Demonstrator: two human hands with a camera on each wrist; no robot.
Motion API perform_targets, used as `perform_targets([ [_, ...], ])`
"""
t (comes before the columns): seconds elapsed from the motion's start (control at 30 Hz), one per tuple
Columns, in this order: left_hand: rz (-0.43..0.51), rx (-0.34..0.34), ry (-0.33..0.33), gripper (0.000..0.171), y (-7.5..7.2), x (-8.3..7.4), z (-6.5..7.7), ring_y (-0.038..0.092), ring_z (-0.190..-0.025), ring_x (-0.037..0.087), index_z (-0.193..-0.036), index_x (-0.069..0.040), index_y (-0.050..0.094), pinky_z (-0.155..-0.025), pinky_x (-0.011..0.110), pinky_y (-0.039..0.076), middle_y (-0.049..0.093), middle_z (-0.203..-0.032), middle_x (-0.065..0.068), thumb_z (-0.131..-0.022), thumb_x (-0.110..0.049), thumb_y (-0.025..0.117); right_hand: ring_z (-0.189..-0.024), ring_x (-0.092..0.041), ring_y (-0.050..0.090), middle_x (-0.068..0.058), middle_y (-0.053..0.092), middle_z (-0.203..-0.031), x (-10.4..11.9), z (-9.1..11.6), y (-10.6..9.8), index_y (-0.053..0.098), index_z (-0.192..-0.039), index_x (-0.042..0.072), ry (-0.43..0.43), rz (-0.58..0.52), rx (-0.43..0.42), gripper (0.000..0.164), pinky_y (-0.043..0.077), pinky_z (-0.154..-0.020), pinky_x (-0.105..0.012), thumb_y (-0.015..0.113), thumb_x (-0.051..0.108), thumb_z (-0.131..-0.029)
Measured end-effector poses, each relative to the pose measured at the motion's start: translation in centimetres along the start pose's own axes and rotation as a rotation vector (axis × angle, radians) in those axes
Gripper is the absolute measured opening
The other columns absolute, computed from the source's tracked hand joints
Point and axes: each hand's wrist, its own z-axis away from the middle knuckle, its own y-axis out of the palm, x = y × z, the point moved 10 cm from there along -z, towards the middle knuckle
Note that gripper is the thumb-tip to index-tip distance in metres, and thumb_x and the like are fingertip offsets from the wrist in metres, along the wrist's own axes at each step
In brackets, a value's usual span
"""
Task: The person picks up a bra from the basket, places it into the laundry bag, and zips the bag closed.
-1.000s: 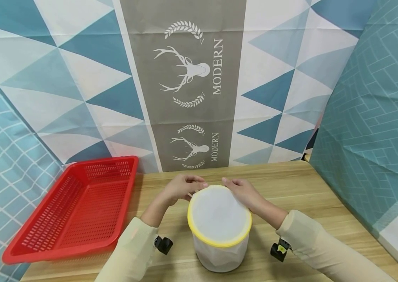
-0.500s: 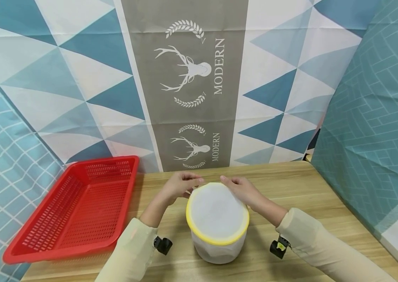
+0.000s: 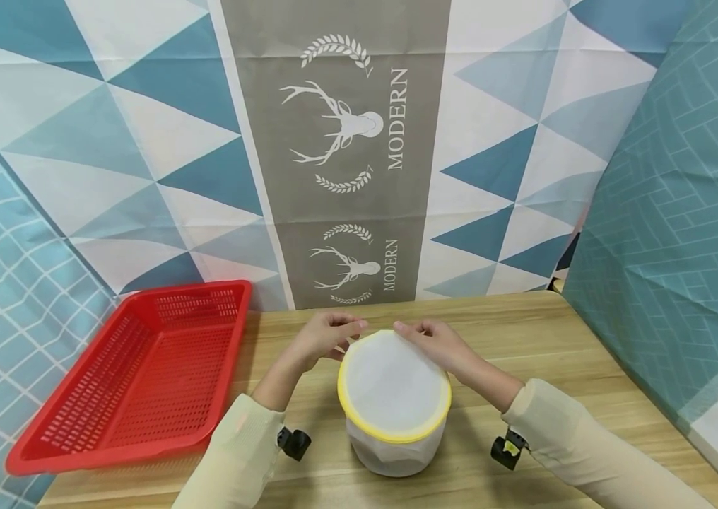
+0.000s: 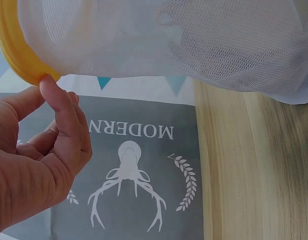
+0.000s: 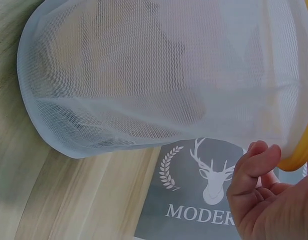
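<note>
A round white mesh laundry bag [image 3: 395, 385] with yellow trim [image 3: 391, 435] stands upright on the wooden table, its flat top facing up. At the far left of its rim, my left hand [image 3: 327, 336] pinches the yellow edge between thumb and index finger; the other fingers are loosely bent. My right hand [image 3: 438, 345] holds the far right of the same rim, thumb on top. In the right wrist view its fingers [image 5: 254, 167] curl against the mesh below the trim. Through the mesh wall [image 5: 143, 70] a faint yellowish patch shows, too blurred to tell.
A red plastic basket [image 3: 232, 367] with slotted sides stands at the left of the table. Behind the wooden table [image 3: 499, 318] hangs a patterned cloth [image 3: 486, 162], with more cloth at both sides. Black wrist cameras [image 3: 295, 444] sit on both sleeves.
The laundry bag has shifted slightly away from me, and its base sits higher in the head view. My right thumb has moved a little left along the rim. The basket stays put.
</note>
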Motion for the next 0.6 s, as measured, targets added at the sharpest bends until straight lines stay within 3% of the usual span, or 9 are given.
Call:
perform_targets([
  [0.17,-0.023,0.000,-0.017,0.033,0.01,0.25,0.07,0.057,-0.067,0.013,-0.110,-0.006,0.066,-0.057,0.026,0.053,0.060,-0.091,0.006,-0.090,-0.033,0.061,-0.076,-0.013,0.060,-0.008,0.065,-0.099,-0.14,-0.01,0.25,0.064,-0.107,0.005,0.001,-0.007,0.017,0.054,0.050,-0.062,-0.025,0.056,0.055,-0.087],
  [0.4,-0.038,-0.009,-0.031,0.038,-0.18,0.46,0.06,0.059,-0.068,0.014,-0.115,-0.007,0.064,-0.056,0.026,0.053,0.061,-0.096,0.008,-0.090,-0.035,0.061,-0.067,-0.015,0.062,-0.008,0.065,-0.083,-0.73,-0.15,0.00,0.063,-0.106,0.004,0.034,-0.029,0.019,0.064,0.052,-0.060,-0.027,0.046,0.063,-0.088],
  [0.6,-0.040,0.002,-0.035,0.041,-0.39,0.77,-0.08,0.058,-0.067,0.014,-0.118,-0.007,0.062,-0.056,0.027,0.054,0.062,-0.098,0.009,-0.090,-0.037,0.061,-0.063,-0.014,0.060,-0.007,0.064,-0.079,-0.86,-0.17,-0.33,0.061,-0.110,0.003,0.027,-0.018,0.032,0.064,0.051,-0.058,-0.027,0.043,0.061,-0.090],
])
